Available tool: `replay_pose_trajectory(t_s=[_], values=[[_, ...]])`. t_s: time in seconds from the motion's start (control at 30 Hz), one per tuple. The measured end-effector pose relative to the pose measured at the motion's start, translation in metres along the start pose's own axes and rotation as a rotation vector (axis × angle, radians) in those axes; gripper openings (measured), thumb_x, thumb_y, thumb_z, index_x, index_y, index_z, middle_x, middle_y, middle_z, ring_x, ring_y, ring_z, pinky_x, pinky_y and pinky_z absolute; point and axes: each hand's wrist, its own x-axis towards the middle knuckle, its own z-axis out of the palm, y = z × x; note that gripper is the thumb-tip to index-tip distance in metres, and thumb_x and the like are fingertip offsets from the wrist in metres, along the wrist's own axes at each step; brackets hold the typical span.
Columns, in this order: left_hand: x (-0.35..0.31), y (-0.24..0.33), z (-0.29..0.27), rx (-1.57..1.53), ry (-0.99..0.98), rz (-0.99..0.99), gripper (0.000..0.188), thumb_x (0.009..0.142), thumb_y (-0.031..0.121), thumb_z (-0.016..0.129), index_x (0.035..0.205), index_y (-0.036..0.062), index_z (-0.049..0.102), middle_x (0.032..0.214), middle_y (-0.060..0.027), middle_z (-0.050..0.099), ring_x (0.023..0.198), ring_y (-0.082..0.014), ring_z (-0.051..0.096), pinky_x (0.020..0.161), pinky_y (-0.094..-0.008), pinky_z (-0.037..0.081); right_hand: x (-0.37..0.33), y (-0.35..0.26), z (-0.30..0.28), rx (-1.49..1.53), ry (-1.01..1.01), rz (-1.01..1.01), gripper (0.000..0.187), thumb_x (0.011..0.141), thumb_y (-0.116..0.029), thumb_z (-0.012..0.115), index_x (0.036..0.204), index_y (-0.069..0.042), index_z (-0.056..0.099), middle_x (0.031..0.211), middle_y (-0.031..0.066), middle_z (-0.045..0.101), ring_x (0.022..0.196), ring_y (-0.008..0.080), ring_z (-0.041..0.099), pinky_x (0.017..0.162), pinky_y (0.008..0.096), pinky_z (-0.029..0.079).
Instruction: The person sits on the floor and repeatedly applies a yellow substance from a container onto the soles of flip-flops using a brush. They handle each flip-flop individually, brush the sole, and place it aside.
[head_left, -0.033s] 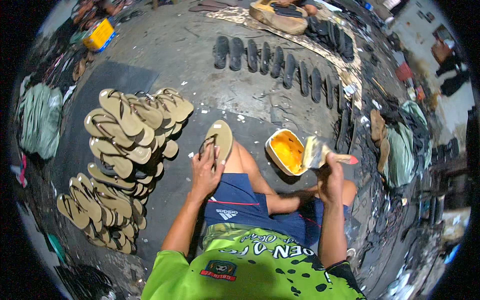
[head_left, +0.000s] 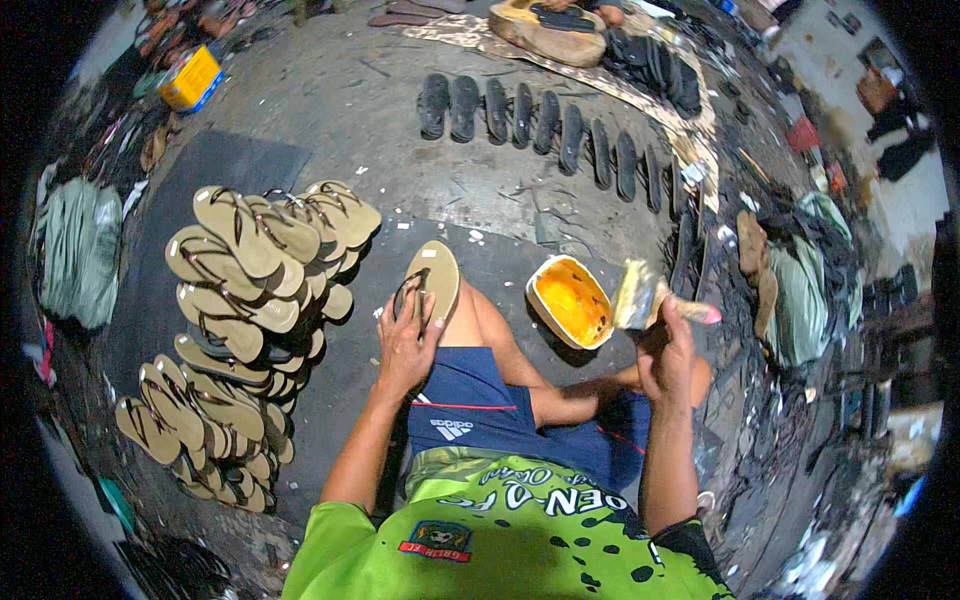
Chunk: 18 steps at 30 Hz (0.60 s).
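My left hand (head_left: 404, 338) grips the heel half of a tan flip-flop (head_left: 436, 264) with dark straps, held flat against my bent leg. A pale sticker sits near the toe end. My right hand (head_left: 668, 362) is closed round the handle of a paintbrush (head_left: 637, 298), whose wide, yellow-smeared bristles point left. The brush is just right of a white tub (head_left: 537, 300) and seems apart from its rim. Thick yellow-orange paste (head_left: 572, 306) coats the tub's inside. On my left rises a large stack of similar tan flip-flops (head_left: 238, 243).
Black sandal soles (head_left: 571, 140) stand in a curved row ahead. Beyond them a person's hand (head_left: 608, 14) is near a round wooden block (head_left: 540, 42). Green sacks (head_left: 800, 300) and scraps line the right; another sack (head_left: 82, 250) and a yellow box (head_left: 191, 80) are left.
The paintbrush has shifted slightly right, away from the tub's rim, and tilted a little. My left hand keeps its hold on the flip-flop. The whole view has shifted slightly.
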Motion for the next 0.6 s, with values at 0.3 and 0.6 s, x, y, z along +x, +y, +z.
replay_pose_trajectory(t_s=[0.3, 0.6], values=[[0.027, 0.101, -0.055, -1.635, -0.205, -0.532, 0.047, 0.103, 0.036, 0.041, 0.139, 0.0050, 0.046, 0.111, -0.0121, 0.065, 0.088, -0.0157, 0.067, 0.071, -0.0250, 0.056, -0.012, -0.025, 0.055, -0.182, -0.065, -0.047, 0.036, 0.095, -0.024, 0.062, 0.117, 0.004, 0.061, 0.112, 0.0090, 0.066, 0.101, 0.0151, 0.063, 0.093, 0.0304, 0.047], [0.014, 0.140, -0.041, -2.105, -0.504, -0.231, 0.047, 0.104, 0.034, 0.038, 0.137, 0.0021, 0.041, 0.129, -0.0174, 0.055, 0.105, -0.0267, 0.063, 0.090, -0.0395, 0.055, -0.042, -0.035, 0.062, -0.730, -0.563, -0.782, 0.016, 0.084, -0.010, 0.073, 0.098, -0.007, 0.067, 0.089, 0.0046, 0.066, 0.082, 0.0175, 0.063, 0.069, 0.0330, 0.048]])
